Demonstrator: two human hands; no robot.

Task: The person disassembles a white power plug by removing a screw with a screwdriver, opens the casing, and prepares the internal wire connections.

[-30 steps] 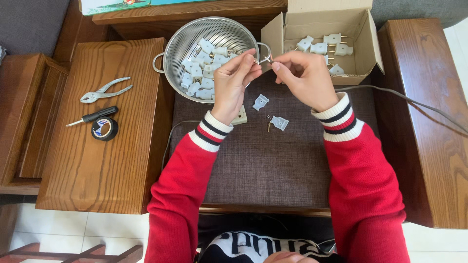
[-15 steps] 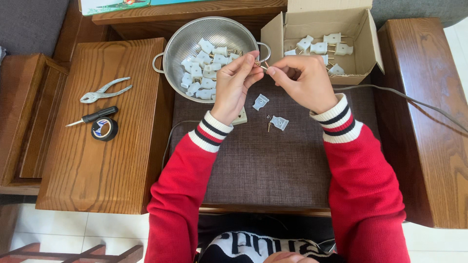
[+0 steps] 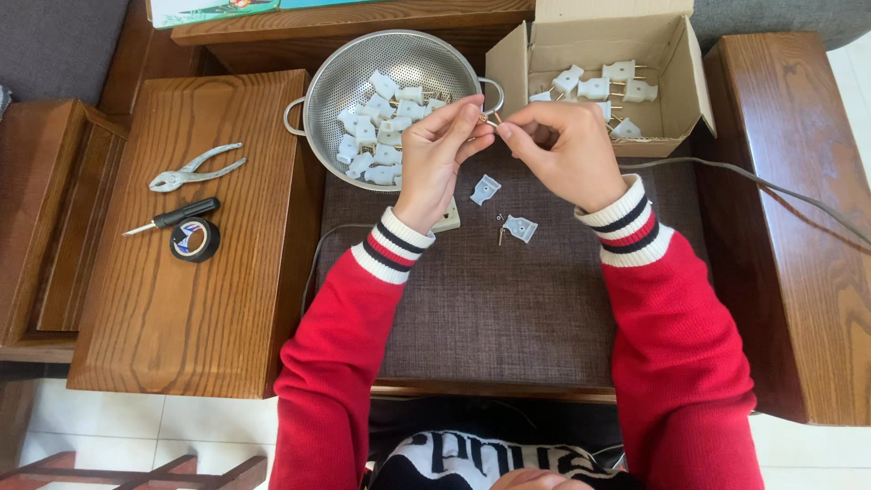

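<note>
My left hand (image 3: 438, 154) and my right hand (image 3: 564, 150) meet fingertip to fingertip above the brown mat (image 3: 490, 299), pinching a small brass metal piece (image 3: 490, 119) between them. Below the hands lie two pale blue-grey plug halves (image 3: 485, 190) (image 3: 521, 228), one with a brass pin beside it. A cream plug part (image 3: 447, 219) peeks out under my left wrist. A steel colander (image 3: 390, 104) full of pale plug pieces stands just behind my left hand. An open cardboard box (image 3: 599, 86) with several assembled plugs stands behind my right hand.
Pliers (image 3: 195, 168), a black-handled screwdriver (image 3: 172, 217) and a roll of black tape (image 3: 194, 240) lie on the wooden surface at the left. A grey cable (image 3: 753, 181) runs off to the right across the wooden armrest (image 3: 798, 227).
The hands have stayed together at the same spot; only the fingers have shifted slightly around the small piece.
</note>
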